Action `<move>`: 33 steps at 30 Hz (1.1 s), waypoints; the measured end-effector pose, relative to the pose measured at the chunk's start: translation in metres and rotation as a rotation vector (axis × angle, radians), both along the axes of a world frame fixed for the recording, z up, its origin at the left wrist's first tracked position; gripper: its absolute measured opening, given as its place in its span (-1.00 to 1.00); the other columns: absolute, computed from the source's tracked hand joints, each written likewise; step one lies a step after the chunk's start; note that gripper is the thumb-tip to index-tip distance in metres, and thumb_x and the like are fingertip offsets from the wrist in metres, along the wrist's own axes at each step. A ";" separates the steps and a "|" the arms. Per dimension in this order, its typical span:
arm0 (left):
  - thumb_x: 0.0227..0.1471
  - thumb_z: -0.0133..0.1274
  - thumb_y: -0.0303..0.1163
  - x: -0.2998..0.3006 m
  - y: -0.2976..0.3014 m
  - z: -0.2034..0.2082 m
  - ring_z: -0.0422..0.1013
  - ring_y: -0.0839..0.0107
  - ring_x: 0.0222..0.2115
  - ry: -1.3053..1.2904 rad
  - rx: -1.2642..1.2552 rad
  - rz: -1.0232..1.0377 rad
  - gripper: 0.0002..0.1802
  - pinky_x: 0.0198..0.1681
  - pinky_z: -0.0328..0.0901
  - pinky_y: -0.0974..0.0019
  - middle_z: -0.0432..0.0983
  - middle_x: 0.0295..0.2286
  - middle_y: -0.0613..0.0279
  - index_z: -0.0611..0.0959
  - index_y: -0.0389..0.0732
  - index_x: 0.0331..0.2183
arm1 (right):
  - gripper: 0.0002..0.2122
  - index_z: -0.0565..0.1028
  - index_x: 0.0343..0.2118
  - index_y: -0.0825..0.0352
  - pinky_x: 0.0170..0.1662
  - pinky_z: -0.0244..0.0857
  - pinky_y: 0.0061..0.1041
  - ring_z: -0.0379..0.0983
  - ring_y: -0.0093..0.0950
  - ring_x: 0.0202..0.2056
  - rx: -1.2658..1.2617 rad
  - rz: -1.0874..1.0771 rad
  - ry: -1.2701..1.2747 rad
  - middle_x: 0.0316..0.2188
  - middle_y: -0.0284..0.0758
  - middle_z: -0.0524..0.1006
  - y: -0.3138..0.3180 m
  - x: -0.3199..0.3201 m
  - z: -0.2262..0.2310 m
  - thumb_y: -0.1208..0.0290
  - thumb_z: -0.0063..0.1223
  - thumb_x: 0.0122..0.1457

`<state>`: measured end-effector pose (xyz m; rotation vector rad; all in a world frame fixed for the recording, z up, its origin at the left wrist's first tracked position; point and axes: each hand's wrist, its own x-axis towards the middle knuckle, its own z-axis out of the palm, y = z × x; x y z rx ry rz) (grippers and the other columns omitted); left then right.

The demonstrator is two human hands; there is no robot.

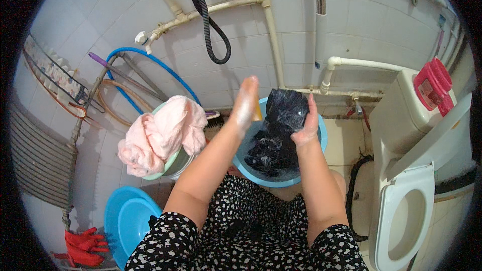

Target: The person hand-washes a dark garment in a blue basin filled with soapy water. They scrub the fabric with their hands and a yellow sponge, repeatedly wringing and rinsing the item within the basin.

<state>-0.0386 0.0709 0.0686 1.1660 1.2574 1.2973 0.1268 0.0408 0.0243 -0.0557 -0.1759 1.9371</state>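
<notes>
A wet dark blue-black garment (281, 120) hangs half lifted out of a blue basin (321, 143) in front of my knees. My right hand (307, 125) grips its right side, fingers curled around the cloth. My left hand (244, 103) is raised just left of the garment, soapy, fingers straight and held apart from the cloth. More of the dark cloth lies bunched in the basin with suds on it. Something yellow (257, 114) shows between my left hand and the garment; I cannot tell what it is.
A pink cloth (158, 133) drapes over a green bowl (170, 163) at left. Blue basins (128, 221) and red gloves (83, 247) lie on the floor lower left. A white toilet (406, 211) stands at right with a red bottle (434, 84) on its tank. Pipes and hoses line the tiled wall.
</notes>
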 end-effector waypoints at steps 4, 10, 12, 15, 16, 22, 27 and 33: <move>-0.08 0.08 0.02 0.055 -0.042 -0.006 0.23 0.12 -0.08 1.184 0.659 -0.288 -0.21 0.03 0.09 0.11 0.32 -0.13 -0.02 0.29 -0.36 0.03 | -0.53 0.44 -0.10 0.24 0.07 0.21 -0.28 0.37 -0.32 -0.03 0.177 -0.001 0.215 -0.10 -0.28 0.47 0.001 -0.008 -0.019 -0.07 -0.28 0.23; -0.11 0.09 0.02 0.042 -0.012 -0.001 0.21 0.07 -0.09 1.263 0.703 -0.055 -0.06 -0.01 0.08 0.06 0.30 -0.13 -0.01 0.16 -0.38 0.14 | -0.60 0.38 -0.04 0.25 0.13 0.10 -0.24 0.33 -0.30 0.01 -0.136 -0.013 -0.035 -0.05 -0.29 0.45 -0.006 -0.012 -0.005 0.06 -0.33 0.28; -0.08 0.08 0.00 0.052 0.011 0.008 0.20 0.04 -0.11 1.031 0.424 0.201 -0.09 -0.02 0.09 0.05 0.30 -0.13 -0.04 0.15 -0.38 0.14 | -0.59 0.37 -0.02 0.24 0.13 0.10 -0.24 0.32 -0.32 0.02 -0.123 -0.013 -0.043 -0.04 -0.30 0.44 -0.018 -0.020 0.001 0.06 -0.34 0.28; -0.09 0.10 0.00 0.057 -0.016 -0.009 0.17 -0.01 -0.06 1.121 0.524 -0.017 -0.04 0.05 0.05 0.03 0.29 -0.09 -0.08 0.10 -0.41 0.15 | -0.56 0.38 -0.03 0.22 0.12 0.11 -0.25 0.32 -0.33 0.01 -0.255 -0.099 -0.175 -0.06 -0.32 0.45 -0.027 -0.017 0.025 -0.01 -0.36 0.27; -0.10 0.10 0.02 0.065 -0.029 -0.019 0.17 -0.02 -0.06 1.156 0.573 -0.118 0.00 0.06 0.04 0.05 0.29 -0.10 -0.09 0.07 -0.41 0.16 | -0.52 0.38 -0.01 0.21 0.13 0.10 -0.25 0.30 -0.33 0.03 0.033 -0.038 0.001 -0.03 -0.31 0.43 -0.019 -0.008 0.008 -0.07 -0.37 0.25; -0.07 0.05 0.14 0.058 -0.029 -0.001 0.23 0.08 -0.07 1.182 0.485 -0.039 -0.01 0.05 0.08 0.14 0.32 -0.09 -0.09 0.12 -0.33 0.17 | -0.55 0.36 -0.01 0.31 0.14 0.10 -0.24 0.33 -0.31 0.01 -0.138 -0.066 -0.115 -0.04 -0.27 0.44 -0.019 -0.014 -0.002 0.05 -0.39 0.29; 0.12 -0.16 0.13 0.008 -0.003 -0.003 0.41 0.38 -0.21 -0.249 -0.318 -0.380 -0.45 -0.16 0.34 0.31 0.46 -0.24 0.17 0.47 -0.19 -0.16 | -0.56 0.40 -0.06 0.34 0.03 0.25 -0.27 0.43 -0.31 -0.10 -0.094 0.030 -0.191 -0.12 -0.24 0.50 -0.021 -0.003 0.009 0.06 -0.34 0.29; 0.09 -0.03 0.00 -0.034 -0.039 -0.052 0.46 0.35 -0.36 -0.687 -0.513 -0.482 -0.57 -0.31 0.40 0.27 0.49 -0.35 0.21 0.49 -0.16 -0.19 | -0.48 0.45 -0.12 0.38 0.02 0.26 -0.20 0.44 -0.23 -0.12 -0.137 -0.038 -0.299 -0.14 -0.19 0.50 -0.011 0.013 0.016 -0.05 -0.31 0.25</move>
